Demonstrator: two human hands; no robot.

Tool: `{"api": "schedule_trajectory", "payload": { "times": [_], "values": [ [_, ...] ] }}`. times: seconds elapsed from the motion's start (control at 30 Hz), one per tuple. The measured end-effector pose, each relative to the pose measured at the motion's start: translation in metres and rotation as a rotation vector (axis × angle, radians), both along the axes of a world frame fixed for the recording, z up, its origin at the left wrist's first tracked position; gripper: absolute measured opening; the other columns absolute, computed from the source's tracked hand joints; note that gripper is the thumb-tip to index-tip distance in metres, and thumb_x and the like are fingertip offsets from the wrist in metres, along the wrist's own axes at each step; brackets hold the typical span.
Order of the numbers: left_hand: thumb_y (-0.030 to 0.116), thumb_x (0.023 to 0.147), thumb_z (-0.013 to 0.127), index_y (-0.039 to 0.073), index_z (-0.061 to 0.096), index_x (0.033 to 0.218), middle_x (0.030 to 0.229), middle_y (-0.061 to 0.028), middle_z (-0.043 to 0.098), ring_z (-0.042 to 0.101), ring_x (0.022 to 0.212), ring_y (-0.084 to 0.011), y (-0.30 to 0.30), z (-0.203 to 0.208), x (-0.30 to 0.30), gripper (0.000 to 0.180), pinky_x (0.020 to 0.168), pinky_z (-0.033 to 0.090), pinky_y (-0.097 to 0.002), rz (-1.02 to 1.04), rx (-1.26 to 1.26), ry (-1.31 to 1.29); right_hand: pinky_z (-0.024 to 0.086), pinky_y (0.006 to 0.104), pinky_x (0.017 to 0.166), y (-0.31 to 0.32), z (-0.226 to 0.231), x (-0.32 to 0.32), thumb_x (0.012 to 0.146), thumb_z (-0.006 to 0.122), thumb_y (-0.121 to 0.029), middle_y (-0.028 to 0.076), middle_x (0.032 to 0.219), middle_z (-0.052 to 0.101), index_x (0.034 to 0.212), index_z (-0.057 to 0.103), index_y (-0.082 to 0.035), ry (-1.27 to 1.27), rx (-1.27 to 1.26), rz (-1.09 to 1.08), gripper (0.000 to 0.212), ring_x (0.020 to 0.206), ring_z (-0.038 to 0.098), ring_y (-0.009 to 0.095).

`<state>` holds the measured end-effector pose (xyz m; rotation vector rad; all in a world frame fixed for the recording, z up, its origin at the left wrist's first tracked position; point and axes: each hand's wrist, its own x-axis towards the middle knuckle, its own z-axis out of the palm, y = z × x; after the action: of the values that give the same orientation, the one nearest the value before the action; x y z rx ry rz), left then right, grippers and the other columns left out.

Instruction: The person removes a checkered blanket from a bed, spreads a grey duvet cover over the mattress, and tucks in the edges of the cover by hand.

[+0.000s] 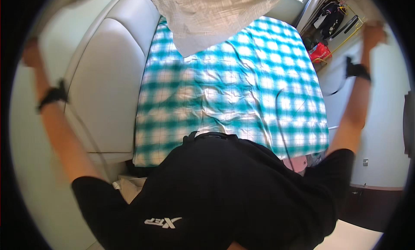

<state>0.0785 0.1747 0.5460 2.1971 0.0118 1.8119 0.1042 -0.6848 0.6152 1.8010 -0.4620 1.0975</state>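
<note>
Both my arms are raised and spread wide. My left hand (pixel 32 54), blurred at the far left rim, looks closed on one edge of a pale beige bed sheet. At the upper right rim my right hand (pixel 374 35) is closed on the sheet's other side. The beige sheet (pixel 212 16) hangs in the air over the far part of the bed, one corner drooping down. Its upper part runs out of the picture. Below it, a teal-and-white checked sheet (pixel 229 90) covers the mattress, with wrinkles down the middle.
A padded grey headboard (pixel 106 73) stands along the bed's left side. At the far right, a yellow clothes rack (pixel 346 41) holds dark clothes, with a red bag (pixel 319 51) beneath. Black cables trail from straps on both my wrists. A dark brown cabinet (pixel 374 207) stands at the lower right.
</note>
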Motion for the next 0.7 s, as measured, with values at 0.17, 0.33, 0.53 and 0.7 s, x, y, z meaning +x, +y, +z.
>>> {"api": "schedule_trajectory", "payload": {
  "times": [0.17,0.33,0.53,0.7],
  "values": [
    [0.009,0.077,0.048,0.002,0.042,0.124,0.116,-0.0176,0.052,0.058,0.086,-0.0246,-0.099,-0.38,0.008,0.047,0.068,0.047,-0.031,-0.2,-0.357,0.829,0.038,0.0454,0.087,-0.027,-0.378,-0.012,0.07,0.053,-0.016,0.025,0.109,0.049,0.113,0.044,0.006,0.204,0.558,0.586,0.049,0.103,0.046,0.04],
    [0.009,0.071,0.05,0.008,0.042,0.125,0.12,-0.0195,0.047,0.044,0.112,-0.0341,-0.098,-0.547,-0.187,0.054,0.093,0.037,-0.0385,0.201,-0.716,1.5,0.045,0.0462,0.075,0.048,-0.539,-0.181,0.07,0.057,-0.019,0.026,0.092,0.057,0.101,0.049,0.005,0.648,1.414,0.139,0.04,0.087,0.055,0.04],
    [0.017,0.076,0.046,-0.006,0.056,0.101,0.106,-0.0236,0.056,0.055,0.098,-0.0345,-0.045,-0.655,-0.38,0.035,0.081,0.044,-0.0395,0.733,-1.226,1.54,0.044,0.041,0.083,0.068,-0.61,-0.379,0.073,0.053,-0.022,0.024,0.102,0.057,0.093,0.06,0.005,0.918,1.824,-0.577,0.034,0.1,0.054,0.034],
    [0.015,0.084,0.042,-0.004,0.051,0.111,0.112,-0.0195,0.053,0.053,0.102,-0.0311,-0.053,-0.634,-0.398,0.034,0.08,0.045,-0.0393,0.765,-1.457,1.441,0.039,0.0389,0.087,0.122,-0.615,-0.421,0.076,0.052,-0.028,0.022,0.112,0.053,0.103,0.057,0.003,0.761,1.944,-0.74,0.041,0.11,0.047,0.034]
  ]
}}
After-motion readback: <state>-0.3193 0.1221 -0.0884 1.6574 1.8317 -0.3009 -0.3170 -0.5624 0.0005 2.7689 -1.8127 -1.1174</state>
